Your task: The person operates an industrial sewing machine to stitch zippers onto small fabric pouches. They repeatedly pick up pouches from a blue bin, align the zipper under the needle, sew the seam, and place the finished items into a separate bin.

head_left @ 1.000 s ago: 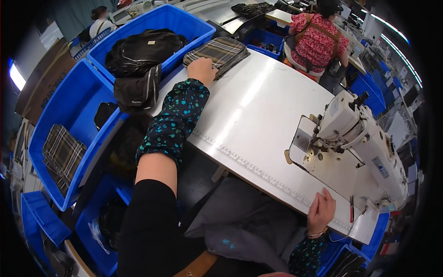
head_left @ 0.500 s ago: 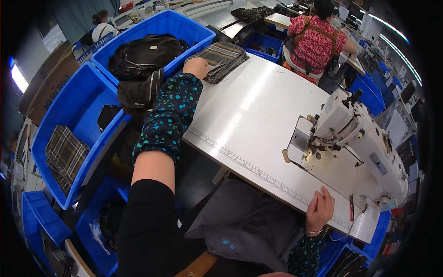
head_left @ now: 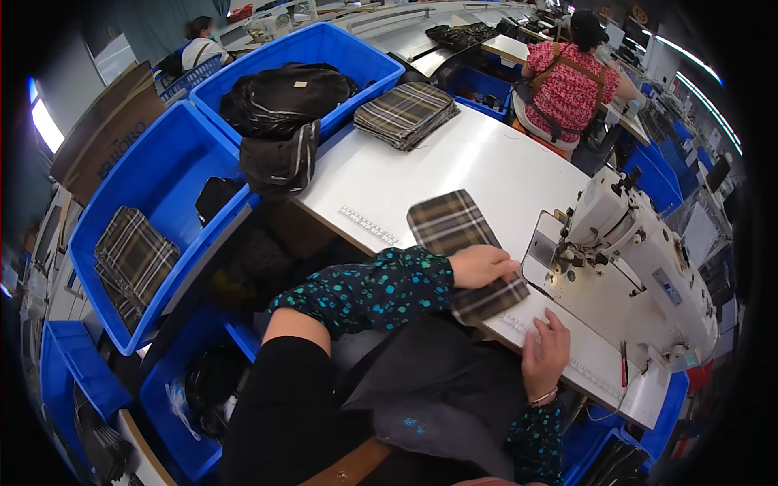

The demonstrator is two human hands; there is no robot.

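Note:
A plaid fabric panel point(head_left: 446, 223) in brown, black and white hangs partly over the front edge of the white table point(head_left: 381, 182). My left hand point(head_left: 480, 267) has its fingers closed on the panel's right side, close to the sewing machine's bed. My right hand point(head_left: 547, 356) rests at the table's ruler-marked edge, fingers apart and holding nothing, just below the panel's near corner. To the right stands a white sewing machine point(head_left: 648, 251). A stack of matching plaid panels point(head_left: 405, 113) lies at the table's far left corner.
Blue bins line the left side: one bin point(head_left: 154, 202) holds plaid pieces point(head_left: 138, 263), another point(head_left: 365, 69) dark bags point(head_left: 292, 97). Red-handled snips point(head_left: 624, 364) lie beside the machine. A person in a red patterned top point(head_left: 567, 89) sits beyond the table.
My left hand has come from the stack toward the machine, bringing one plaid panel with it. My right hand has stayed near the table edge. The view has shifted slightly.

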